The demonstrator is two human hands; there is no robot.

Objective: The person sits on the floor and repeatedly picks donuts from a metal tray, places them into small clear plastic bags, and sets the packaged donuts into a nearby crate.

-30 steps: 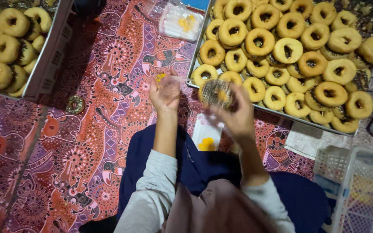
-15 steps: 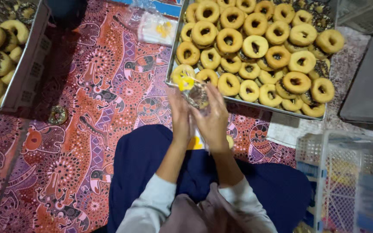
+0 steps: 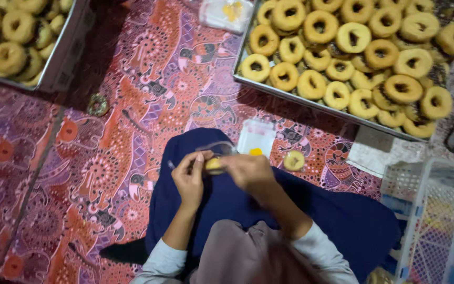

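Pinching a small clear packet (image 3: 215, 158) with a yellow ring inside, your left hand (image 3: 191, 179) and right hand (image 3: 248, 171) meet over your blue lap — fingers closed on its edges. Just beyond your right hand lie a flat bag (image 3: 257, 138) and a loose ring (image 3: 293, 160); farther off sits the tray (image 3: 311, 105) of rings.

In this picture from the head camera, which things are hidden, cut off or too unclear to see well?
- Small clear bag, head view: both the left hand and right hand cover it; the yellowish contents are unclear.
- Left tray of ring pastries: cut off by the top and left edges.
- White basket: cut off by the right edge, blurred.
- Small ring on the mat: too small to identify.
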